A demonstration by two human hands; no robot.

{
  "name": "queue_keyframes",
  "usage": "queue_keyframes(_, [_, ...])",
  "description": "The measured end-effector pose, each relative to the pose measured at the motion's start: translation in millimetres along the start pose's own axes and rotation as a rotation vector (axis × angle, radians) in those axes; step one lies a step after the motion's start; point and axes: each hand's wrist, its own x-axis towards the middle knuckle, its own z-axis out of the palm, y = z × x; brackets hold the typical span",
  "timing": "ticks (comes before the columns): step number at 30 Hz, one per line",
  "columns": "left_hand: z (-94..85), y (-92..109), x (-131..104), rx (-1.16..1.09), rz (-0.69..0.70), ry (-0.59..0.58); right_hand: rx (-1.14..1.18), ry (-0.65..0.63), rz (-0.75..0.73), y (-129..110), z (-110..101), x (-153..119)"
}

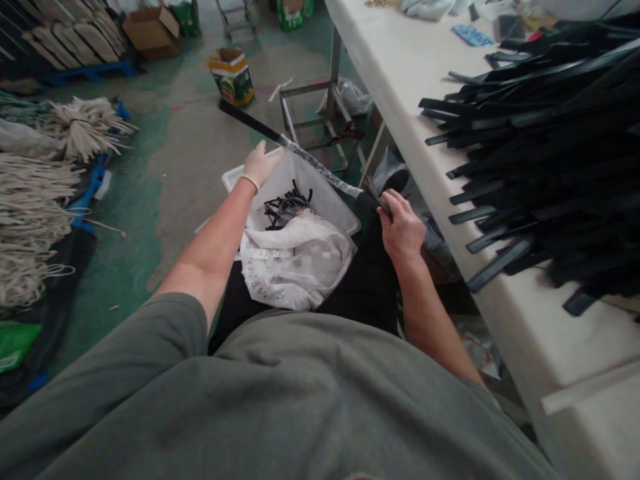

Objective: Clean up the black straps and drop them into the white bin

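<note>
A long black strap [250, 123], its middle part wrapped in clear, shiny film, slants across in front of me. My right hand [404, 225] is closed around its near right end. My left hand [260, 167], in a pale glove, is closed at the strap further along, its fingertips partly hidden; the far end sticks out past it. Below the strap stands a white plastic tub [325, 180] with short black pieces [287, 207] inside. A white printed sack [295, 260] lies over the tub's near side and my lap.
To the right, a white table [400, 73] carries a big pile of black straps [540, 153]. Bundles of beige cord [35, 213] lie at left. Ahead are a metal frame [305, 123], a green-and-yellow carton [233, 77] and a cardboard box [153, 33].
</note>
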Motion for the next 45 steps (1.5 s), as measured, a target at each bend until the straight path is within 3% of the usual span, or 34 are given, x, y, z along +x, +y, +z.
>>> queue_keyframes(2, [-5.4, -12.1, -20.2, 0.155, -0.053, -0.138, -0.025, -0.076, 0.041, 4.6, 13.8, -8.9])
queue_keyframes(5, [-18.1, -36.4, -66.3, 0.564, -0.104, -0.507, 0.019, -0.164, 0.099, 10.4, 25.1, -35.8])
queue_keyframes(7, [-27.5, -55.0, -98.8, 0.807, -0.122, -0.688, 0.073, -0.241, 0.160, 13.1, 28.9, -55.5])
queue_keyframes(11, [-39.0, -90.6, -146.8, 0.978, -0.081, -0.722, 0.208, -0.425, 0.247, 13.8, 35.3, -80.9])
queue_keyframes(15, [-43.3, -104.6, -165.7, 0.932, -0.133, -0.653, 0.287, -0.540, 0.253, 8.2, 40.6, -85.1])
queue_keyframes(19, [-52.6, -81.0, -171.6, 0.456, -0.213, -0.608, 0.569, -0.594, 0.350, -10.4, 37.5, -81.2])
queue_keyframes(22, [-53.3, -45.9, -179.4, 0.066, -0.178, -0.589, 0.820, -0.771, 0.462, -39.2, 30.9, -79.7])
queue_keyframes(25, [-38.7, -13.3, -195.7, -0.163, -0.182, -0.546, 1.069, -0.996, 0.542, -73.5, 30.4, -82.8])
queue_keyframes(27, [-22.6, 1.6, -210.0, -0.272, -0.204, -0.569, 1.241, -1.078, 0.627, -92.2, 36.2, -86.7])
queue_keyframes(31, [7.5, 14.9, -234.9, -0.390, -0.222, -0.611, 1.421, -0.969, 0.927, -108.0, 52.2, -90.9])
queue_keyframes(34, [19.5, 14.3, -243.0, -0.436, -0.239, -0.606, 1.416, -0.844, 1.010, -103.9, 54.9, -82.7])
queue_keyframes(41, [23.9, -3.8, -238.7, -0.570, -0.349, -0.452, 1.188, -0.403, 0.729, -80.0, 31.2, -31.9])
queue_keyframes(45, [23.7, -6.1, -232.7, -0.528, -0.321, -0.496, 1.123, -0.334, 0.578, -77.0, 22.8, -16.9])
